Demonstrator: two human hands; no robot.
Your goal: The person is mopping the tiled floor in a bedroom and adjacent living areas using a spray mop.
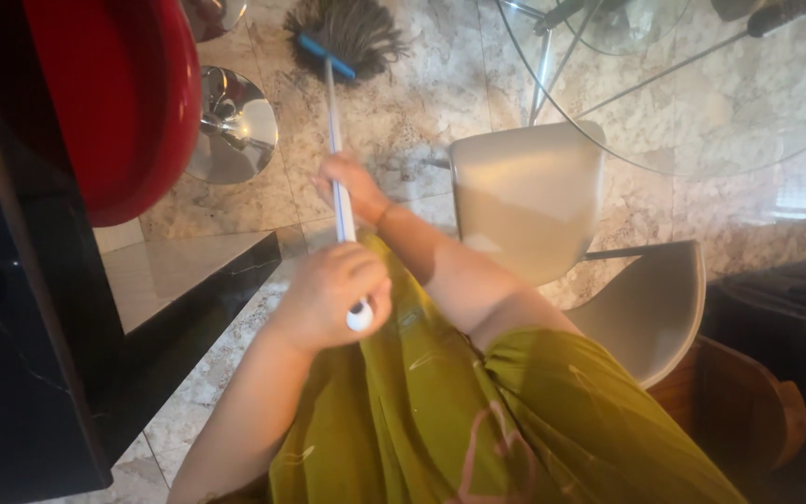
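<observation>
Both my hands hold a mop with a thin white handle (335, 131). My left hand (328, 297) is closed around the rounded top end of the handle, close to my olive-green dress (440, 411). Farther down the pole, my right hand (352, 187) grips it with the arm stretched forward. A blue connector (325, 56) joins the handle to the grey string mop head (352, 33), which rests on the beige marble floor (422, 103).
A red bar stool seat (114, 103) and its chrome base (232, 126) stand at the left beside a black counter (20, 327). A white chair (529, 196) sits right of the mop, under a round glass table (701, 103). Dark wooden furniture (748, 411) is at lower right.
</observation>
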